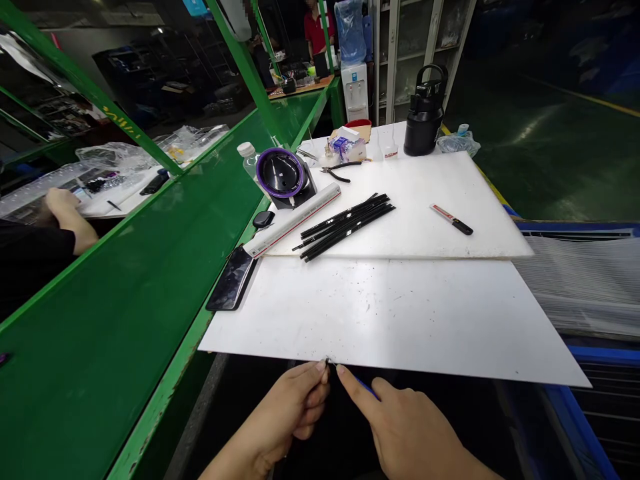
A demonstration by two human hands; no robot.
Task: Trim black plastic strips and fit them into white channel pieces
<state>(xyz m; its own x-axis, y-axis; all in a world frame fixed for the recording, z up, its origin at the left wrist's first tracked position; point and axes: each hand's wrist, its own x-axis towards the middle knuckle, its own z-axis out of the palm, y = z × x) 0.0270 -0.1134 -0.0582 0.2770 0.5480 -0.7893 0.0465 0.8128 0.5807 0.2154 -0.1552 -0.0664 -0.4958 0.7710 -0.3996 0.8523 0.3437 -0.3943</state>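
Note:
At the front edge of the white board [365, 320], my left hand [300, 398] is closed in a pinch on a small dark piece [328, 361], most of it hidden by the fingers. My right hand [405, 417] is wrapped round a slim blue-handled tool [367, 388]. Its index finger lies stretched along the tool, and a thin pale tip points at the dark piece; whether they touch I cannot tell. Beyond both hands, several black strips [345, 227] lie in a loose bundle on a white foam sheet [400, 200].
A utility knife [453, 220] lies right of the strips. Left of them are a long white box [295, 223], a phone [231, 279] and a purple-rimmed fan [280, 173]. Cutters [343, 172] and a black flask [425, 117] stand farther back. A green partition [125, 280] borders the left; a co-worker's arm [70, 217] is behind it.

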